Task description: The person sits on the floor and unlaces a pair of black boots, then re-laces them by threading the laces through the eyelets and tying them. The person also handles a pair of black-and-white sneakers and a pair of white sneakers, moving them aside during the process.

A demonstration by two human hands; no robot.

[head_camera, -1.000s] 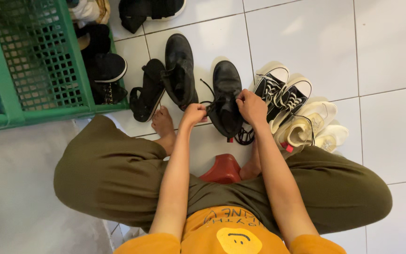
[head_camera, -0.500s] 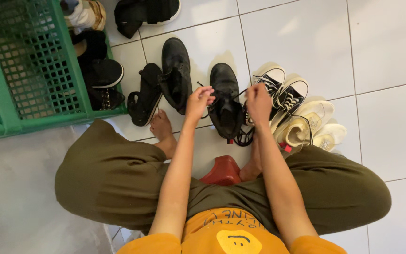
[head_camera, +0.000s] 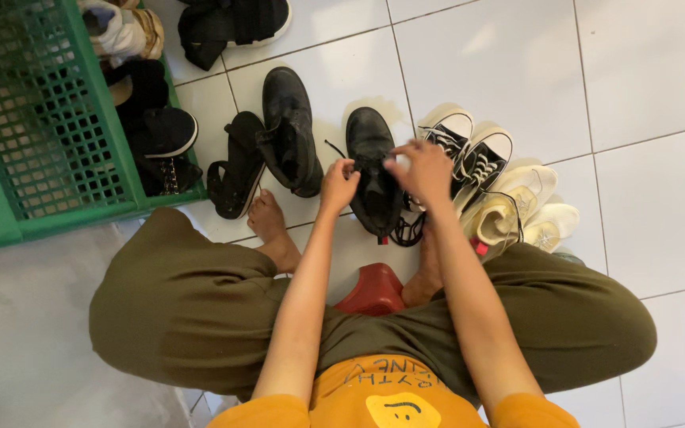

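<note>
Black boot [head_camera: 372, 170] on tile floor [head_camera: 517, 63]; its laces pinched by left hand [head_camera: 338, 184] and right hand [head_camera: 420, 169]. Sneakers [head_camera: 469, 154] just beside.

Under your hands, the black boot [head_camera: 371, 170] looks like leather with a dull, slightly scuffed sheen, and its laces are thin cord. The second black boot [head_camera: 287, 127] to the left has the same soft sheen. The black-and-white sneakers [head_camera: 469, 154] on the right look like canvas with smooth rubber toe caps. The floor [head_camera: 596, 79] is glossy white tile. The green crate [head_camera: 41, 135] is matt plastic lattice.
</note>
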